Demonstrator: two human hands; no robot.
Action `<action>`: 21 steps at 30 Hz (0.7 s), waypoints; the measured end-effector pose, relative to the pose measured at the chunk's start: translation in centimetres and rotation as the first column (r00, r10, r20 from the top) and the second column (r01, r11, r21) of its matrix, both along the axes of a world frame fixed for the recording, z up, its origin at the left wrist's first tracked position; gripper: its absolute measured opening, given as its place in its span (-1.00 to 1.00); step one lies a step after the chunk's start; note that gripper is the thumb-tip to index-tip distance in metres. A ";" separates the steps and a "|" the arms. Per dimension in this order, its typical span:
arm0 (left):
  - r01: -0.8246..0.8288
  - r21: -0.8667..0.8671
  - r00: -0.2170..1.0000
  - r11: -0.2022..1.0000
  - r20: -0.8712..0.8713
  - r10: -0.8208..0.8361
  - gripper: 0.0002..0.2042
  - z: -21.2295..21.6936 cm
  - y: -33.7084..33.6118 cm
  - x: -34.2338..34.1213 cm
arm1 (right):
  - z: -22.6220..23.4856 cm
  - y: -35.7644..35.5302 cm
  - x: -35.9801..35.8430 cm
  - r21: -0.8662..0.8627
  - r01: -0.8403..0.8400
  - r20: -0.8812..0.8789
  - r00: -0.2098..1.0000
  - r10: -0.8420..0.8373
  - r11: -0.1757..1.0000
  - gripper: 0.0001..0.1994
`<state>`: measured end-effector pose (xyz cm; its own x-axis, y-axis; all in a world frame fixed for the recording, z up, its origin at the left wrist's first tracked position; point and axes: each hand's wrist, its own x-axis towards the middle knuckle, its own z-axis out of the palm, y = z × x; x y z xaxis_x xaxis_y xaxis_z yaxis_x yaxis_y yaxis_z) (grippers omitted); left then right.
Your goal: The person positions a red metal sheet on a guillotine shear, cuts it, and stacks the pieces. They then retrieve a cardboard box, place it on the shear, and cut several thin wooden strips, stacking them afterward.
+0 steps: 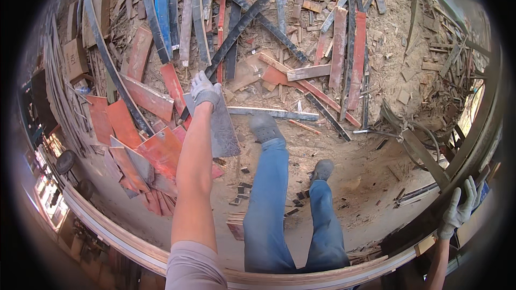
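Observation:
My left hand (pixel 206 89), in a pale grey glove, reaches far forward over the scrap wood. Its fingers point away from me and look apart. Beneath the wrist lies a dark grey board (pixel 224 131); whether the palm touches it cannot be made out. Just past the fingertips, a long black strip (pixel 236 37) slants across other strips. Off to the lower right, my right hand (pixel 461 207), gloved alike, is raised with its fingers spread and nothing in it. It is beside a dark metal frame (pixel 424 156).
Reddish boards (pixel 161 150) are heaped to the left. Long wood strips (pixel 355 59) and chips litter the ground ahead. A long wooden edge (pixel 344 274) curves across close to me. A cardboard box (pixel 75 59) stands at far left. My shoes (pixel 263 129) are among offcuts.

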<state>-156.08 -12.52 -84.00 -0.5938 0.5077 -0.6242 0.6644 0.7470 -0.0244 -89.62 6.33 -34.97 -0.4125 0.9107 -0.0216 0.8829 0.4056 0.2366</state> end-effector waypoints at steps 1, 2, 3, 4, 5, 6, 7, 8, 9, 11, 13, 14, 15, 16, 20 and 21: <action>-0.006 -0.024 1.000 1.000 -0.004 0.006 -0.09 -2.6 0.5 -0.5 | -0.4 -0.1 0.3 -0.001 -0.005 0.011 1.000 0.005 1.000 -0.66; 0.009 -0.018 0.999 1.000 -0.033 -0.010 -0.04 -4.9 1.0 -1.1 | -1.1 -0.2 0.6 -0.050 0.038 -0.017 0.999 -0.039 0.998 -0.67; -0.007 -0.013 0.998 1.000 -0.065 0.006 -0.06 -6.8 1.3 -1.3 | -1.5 -0.3 0.9 -0.062 0.112 -0.060 0.992 -0.115 0.992 -0.67; -0.022 -0.042 0.997 0.999 -0.070 0.019 -0.13 -8.3 1.8 -1.8 | -2.1 -0.5 1.2 -0.089 0.121 -0.069 0.989 -0.128 0.989 -0.68; -0.046 -0.072 0.996 0.996 -0.074 0.041 -0.20 -9.5 2.2 -2.1 | -2.4 -0.5 1.3 -0.098 0.141 -0.086 0.985 -0.150 0.985 -0.68; 0.032 -0.091 0.997 0.995 -0.071 -0.039 -0.27 -10.2 2.4 -2.1 | -2.7 -0.5 1.4 -0.116 0.170 -0.099 0.978 -0.181 0.979 -0.67; 0.117 -0.086 0.988 0.989 -0.095 -0.125 -0.33 -10.4 2.5 -2.1 | -2.8 -0.4 1.3 -0.132 0.195 -0.140 0.967 -0.213 0.972 -0.67; 0.200 -0.113 0.971 0.973 -0.111 -0.212 -0.40 -10.1 2.3 -2.0 | -2.8 -0.1 1.1 -0.099 0.188 -0.110 0.974 -0.198 0.977 -0.67; 0.257 0.056 0.954 0.965 -0.174 -0.244 -0.47 -9.5 2.3 -1.7 | -2.7 0.2 0.8 -0.119 0.171 -0.056 0.982 -0.179 0.978 -0.67; 0.281 0.259 0.954 0.924 -0.186 -0.237 -0.57 -7.3 2.0 -0.8 | -2.1 1.2 -0.1 -0.099 0.176 -0.034 0.983 -0.180 0.979 -0.68; 0.282 0.294 0.959 0.913 -0.123 -0.257 -0.55 -4.0 1.3 0.4 | -1.3 2.0 -1.4 -0.022 0.009 0.129 0.992 -0.006 1.000 -0.67; 0.248 0.353 0.968 0.902 -0.067 -0.240 -0.56 -2.8 1.8 1.1 | -0.9 2.6 -2.0 -0.008 -0.010 0.164 0.986 0.011 1.000 -0.66; 0.208 0.385 0.975 0.899 -0.009 -0.222 -0.56 -2.2 3.0 1.8 | -0.7 3.1 -2.6 -0.008 0.040 0.141 0.989 -0.038 0.999 -0.66; 0.159 0.315 0.984 0.936 0.030 -0.178 -0.53 -1.4 3.8 2.8 | -0.3 3.4 -3.1 -0.005 0.042 0.107 0.993 -0.041 0.999 -0.68; 0.075 0.303 0.996 0.950 -0.077 -0.054 -0.39 -2.9 10.0 5.5 | 0.1 4.2 -4.2 -0.020 0.086 0.098 0.992 -0.084 0.996 -0.70; 0.098 0.300 0.978 0.949 -0.204 -0.036 -0.36 -4.0 11.3 6.2 | 0.1 4.3 -4.2 -0.002 0.063 0.068 0.996 -0.062 0.998 -0.70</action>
